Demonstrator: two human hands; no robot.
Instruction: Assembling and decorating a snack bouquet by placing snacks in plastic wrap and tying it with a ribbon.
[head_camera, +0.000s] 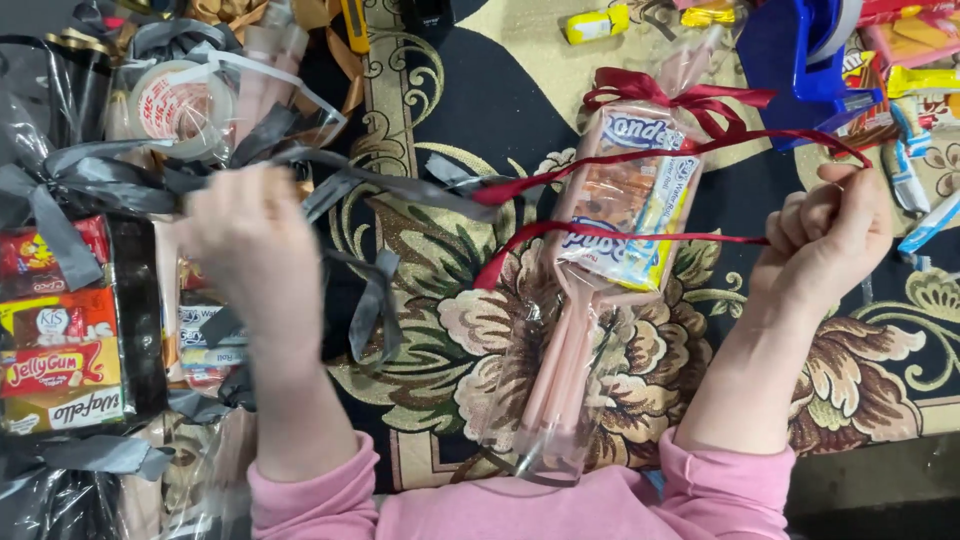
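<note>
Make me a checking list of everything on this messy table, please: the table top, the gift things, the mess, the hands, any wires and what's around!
Surface: patterned floral cloth in dark, gold and brown covers the table.
Job's things: cellophane-wrapped snack pack on a pink holder, tied with dark red ribbon.
Clutter: grey ribbon, tape roll, black snack gift pack, blue tape dispenser, loose wrapped sweets.
Grippers: right hand closed on the red ribbon's ends; left hand blurred, among the grey ribbon, grip unclear.
Cables: nothing seen.
Surroundings: pink sleeves at the lower edge; bare floor at lower right.
</note>
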